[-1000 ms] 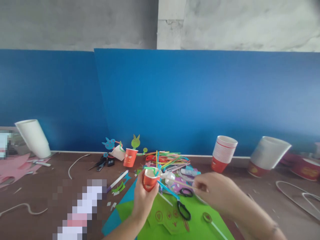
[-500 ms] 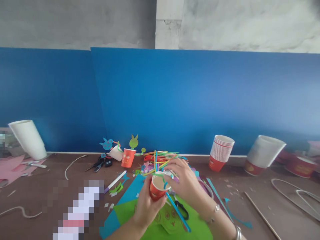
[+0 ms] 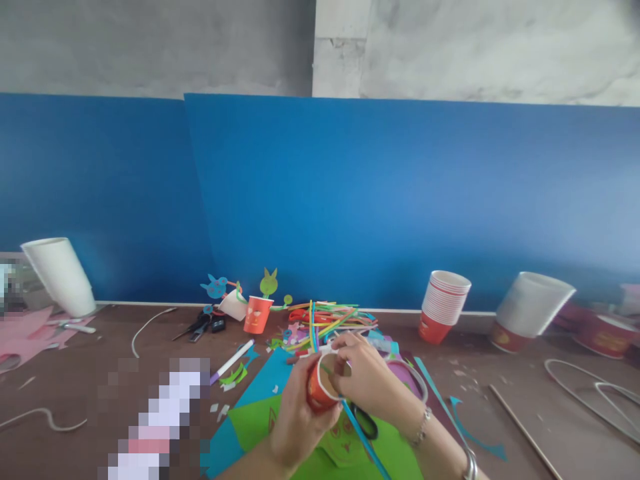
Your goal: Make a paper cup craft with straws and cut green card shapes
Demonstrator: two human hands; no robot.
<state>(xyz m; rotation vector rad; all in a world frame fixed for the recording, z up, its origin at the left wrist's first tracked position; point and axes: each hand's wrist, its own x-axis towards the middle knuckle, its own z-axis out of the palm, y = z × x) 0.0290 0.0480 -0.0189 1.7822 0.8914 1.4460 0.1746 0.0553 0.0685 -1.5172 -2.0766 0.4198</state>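
Observation:
My left hand (image 3: 299,419) is wrapped round a red and white paper cup (image 3: 320,393), tilted with its mouth towards my right hand. The bent fingers of my right hand (image 3: 363,373) are pressed together inside the cup's mouth; what they pinch is hidden. From the cup's lower right side a long blue straw-like strip (image 3: 364,437) slants down towards me. A bit of green shows inside the cup. Beneath my hands lies a green paper sheet (image 3: 250,421) with an animal face drawn on it, over blue paper (image 3: 220,448). Black scissor handles (image 3: 369,421) rest there, partly covered.
Behind my hands is a pile of coloured strips (image 3: 327,320). Left of it stands a decorated red cup (image 3: 257,316), beside a tipped white cup (image 3: 234,305). A marker (image 3: 233,361) lies left. Cup stacks (image 3: 445,303) stand right, near a thin stick (image 3: 523,430).
My right fingers have moved down into the cup's mouth. The cup has shifted slightly right and tilted more, and the blue strip has moved with it.

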